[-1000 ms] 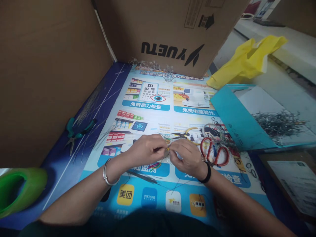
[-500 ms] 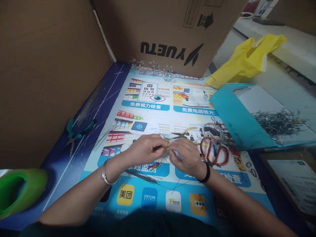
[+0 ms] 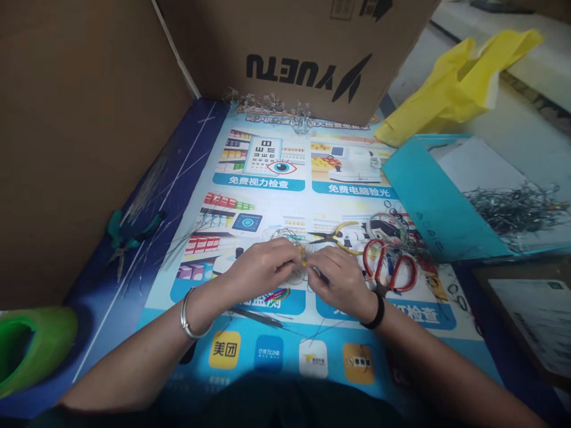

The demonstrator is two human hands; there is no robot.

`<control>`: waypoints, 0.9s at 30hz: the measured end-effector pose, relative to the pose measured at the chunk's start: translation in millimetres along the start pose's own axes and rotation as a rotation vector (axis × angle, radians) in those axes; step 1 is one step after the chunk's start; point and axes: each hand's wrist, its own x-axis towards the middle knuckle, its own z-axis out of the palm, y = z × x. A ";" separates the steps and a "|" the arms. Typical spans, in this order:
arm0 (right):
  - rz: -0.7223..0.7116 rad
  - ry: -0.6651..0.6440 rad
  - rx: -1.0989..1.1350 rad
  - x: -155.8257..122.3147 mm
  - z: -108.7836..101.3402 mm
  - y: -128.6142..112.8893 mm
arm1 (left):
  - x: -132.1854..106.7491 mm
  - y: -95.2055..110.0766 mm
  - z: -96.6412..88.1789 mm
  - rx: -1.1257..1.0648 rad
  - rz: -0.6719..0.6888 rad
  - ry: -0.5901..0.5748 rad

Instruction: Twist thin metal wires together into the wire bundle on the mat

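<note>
My left hand [image 3: 273, 261] and my right hand [image 3: 339, 278] meet over the printed sheet, with thumbs and fingers pinched close together. Between their fingertips shows a small yellow piece [image 3: 304, 263], too small to name and partly hidden. A loose tangle of thin wire [image 3: 285, 233] lies just behind my left fingers. Beyond my right hand are yellow-handled pliers [image 3: 345, 233] with dark jaws. Red-handled scissors [image 3: 409, 274] lie to its right. Colourful strands [image 3: 277, 296] and dark thin wires [image 3: 259, 318] rest under and in front of my left hand.
Cardboard walls [image 3: 285, 35] stand at the back and left. Teal-handled pliers [image 3: 119, 241] and loose wires lie left, near a green tape roll [image 3: 53, 345]. At right are a blue box [image 3: 414, 196] of wire pieces [image 3: 513, 208] and a yellow bag [image 3: 455, 89].
The whole view has shifted slightly, so most things sit a little higher. My hands stay together at the yellow piece, with the right fingers drawn a little apart from the left.
</note>
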 end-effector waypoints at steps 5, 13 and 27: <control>0.023 -0.032 -0.029 -3.1 1.1 1.9 | -5.1 9.4 2.4 0.114 -0.031 0.054; 0.022 -0.032 -0.031 -3.5 2.0 2.1 | -9.7 12.6 18.2 0.326 -0.137 0.121; 0.180 0.007 0.329 5.3 -1.2 -5.9 | -11.0 6.5 24.9 0.227 -0.065 0.161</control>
